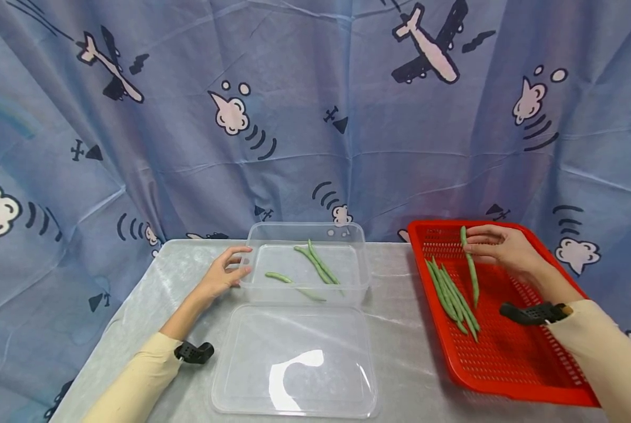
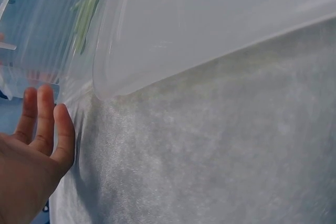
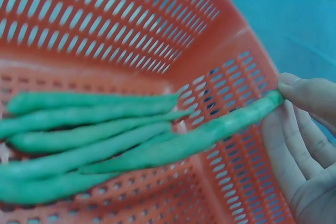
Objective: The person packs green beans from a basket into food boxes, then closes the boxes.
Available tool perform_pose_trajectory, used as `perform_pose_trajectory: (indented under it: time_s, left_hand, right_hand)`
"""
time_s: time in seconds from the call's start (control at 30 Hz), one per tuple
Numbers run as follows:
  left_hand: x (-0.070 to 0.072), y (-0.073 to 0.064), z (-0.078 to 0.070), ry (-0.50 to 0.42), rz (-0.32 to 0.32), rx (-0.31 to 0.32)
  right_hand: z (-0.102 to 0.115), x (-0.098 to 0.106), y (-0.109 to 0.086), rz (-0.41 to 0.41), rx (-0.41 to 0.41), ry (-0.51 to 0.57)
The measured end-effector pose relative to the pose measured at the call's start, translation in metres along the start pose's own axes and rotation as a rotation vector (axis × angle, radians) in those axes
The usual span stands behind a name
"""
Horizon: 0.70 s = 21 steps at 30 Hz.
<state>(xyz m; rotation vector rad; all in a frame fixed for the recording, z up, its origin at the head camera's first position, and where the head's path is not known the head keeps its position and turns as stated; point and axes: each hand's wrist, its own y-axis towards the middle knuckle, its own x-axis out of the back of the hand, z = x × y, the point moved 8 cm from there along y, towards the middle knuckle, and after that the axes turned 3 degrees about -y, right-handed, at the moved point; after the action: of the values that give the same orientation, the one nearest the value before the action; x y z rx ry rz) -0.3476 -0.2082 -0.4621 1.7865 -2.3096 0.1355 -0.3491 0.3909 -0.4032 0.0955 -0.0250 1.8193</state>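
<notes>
Over the red basket (image 1: 511, 385), my right hand (image 1: 497, 249) pinches one green bean (image 1: 472, 273) near its upper end, and the bean hangs down steeply. In the right wrist view, thumb and fingers grip the tip of that bean (image 3: 210, 132), whose far end overlaps the bundle. A bundle of several green beans (image 1: 450, 296) lies at the basket's left side. My left hand (image 1: 222, 273) is at the left wall of a clear plastic container (image 1: 305, 296), fingers extended right at its side. Inside the container are three green beans (image 1: 318, 264), two of them side by side.
A clear plastic lid (image 1: 294, 364) lies flat on the grey-covered table (image 1: 400, 329), just in front of the container. Behind the table hangs a blue curtain (image 1: 294, 117) printed with aeroplanes. The basket's raised rim stands at the right.
</notes>
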Motion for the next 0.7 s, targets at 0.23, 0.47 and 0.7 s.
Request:
perform_pose_trajectory:
  time_s: [0.23,0.47,0.7]
  left_hand:
    - [-0.002,0.001,0.001,0.001,0.016,-0.007]
    - [-0.003,0.0,-0.001,0.004,0.003,0.001]
    - [0.001,0.001,-0.002,0.02,-0.007,-0.006]
  right_hand:
    - [0.016,-0.006,-0.005,-0.013,0.031,0.09]
    - [0.032,-0.012,0.002,-0.082,0.016,0.032]
    - [0.052,-0.023,0.016,-0.141,0.018,0.023]
